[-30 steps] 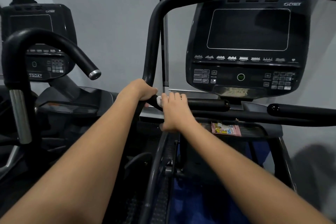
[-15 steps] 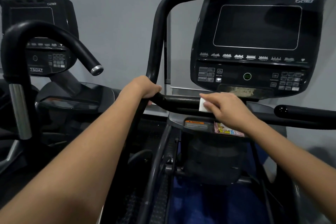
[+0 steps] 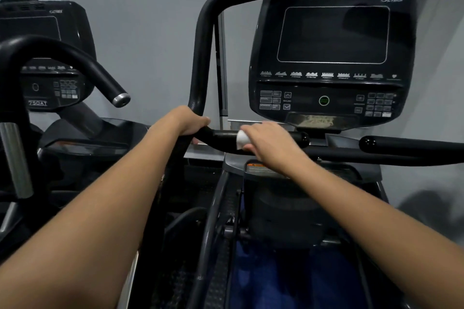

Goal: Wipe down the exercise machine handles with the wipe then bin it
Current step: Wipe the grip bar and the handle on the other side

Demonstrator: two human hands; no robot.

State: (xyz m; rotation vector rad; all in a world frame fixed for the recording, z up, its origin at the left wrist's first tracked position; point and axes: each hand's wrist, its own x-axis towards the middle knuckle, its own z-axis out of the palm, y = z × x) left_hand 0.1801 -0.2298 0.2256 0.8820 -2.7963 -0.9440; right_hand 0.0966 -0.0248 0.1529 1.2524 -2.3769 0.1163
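Gripping one handle point(image 3: 226, 137): two hands, right hand point(image 3: 270, 142) holding one wipe point(image 3: 241, 139).

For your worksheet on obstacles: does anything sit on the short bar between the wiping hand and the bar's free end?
Nothing visible does. The right hand presses the wipe on the short bar, and the stretch to its rounded end is bare.
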